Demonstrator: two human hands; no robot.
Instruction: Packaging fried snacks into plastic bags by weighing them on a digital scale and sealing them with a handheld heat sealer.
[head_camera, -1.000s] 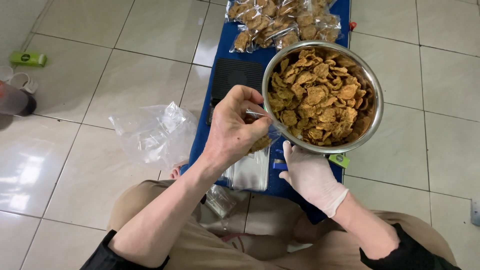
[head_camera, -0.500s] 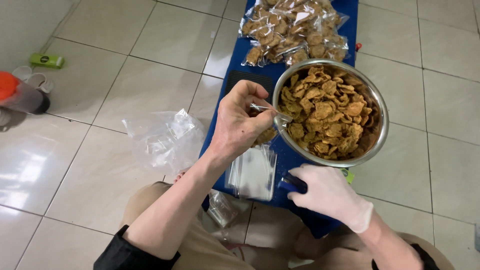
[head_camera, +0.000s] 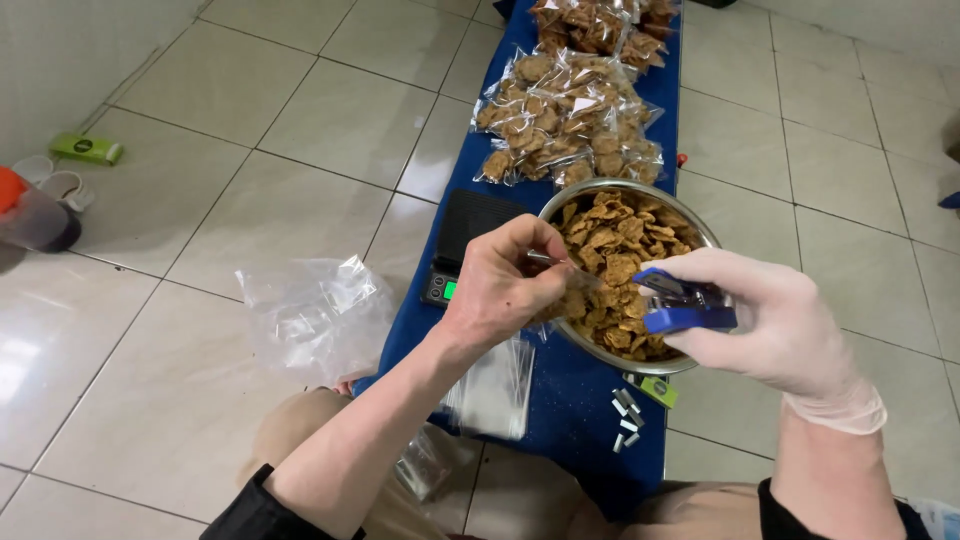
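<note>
The bare left hand (head_camera: 500, 290) was curled nearly shut, its fingertips pinching the top of a small clear bag of snack chips (head_camera: 572, 300) just at the near rim of a steel bowl (head_camera: 690, 225) — the bag itself was mostly hidden behind the hand, so how full it was could not be told. The right hand (head_camera: 775, 325), in a thin white glove, was closed around a blue stapler (head_camera: 685, 305), thumb on top and fingers wrapped beneath, the stapler's mouth pointing toward the left hand's fingertips and held just beside them over the bowl. The bowl, heaped with brown fried chips (head_camera: 620, 250), stood on a blue cloth (head_camera: 585, 400) spread on the tiled floor (head_camera: 250, 170). Beyond it lay a pile of sealed clear chip packets (head_camera: 570, 130); to its left sat a small black digital scale (head_camera: 465, 240). Loose strips of staples (head_camera: 625, 418) lay on the cloth near the person's knees, beside a small green box (head_camera: 655, 390). A stack of empty flat bags (head_camera: 490, 390) rested on the cloth under the left forearm — and a crumpled clear plastic bag (head_camera: 315, 315) lay on the floor to the left.
</note>
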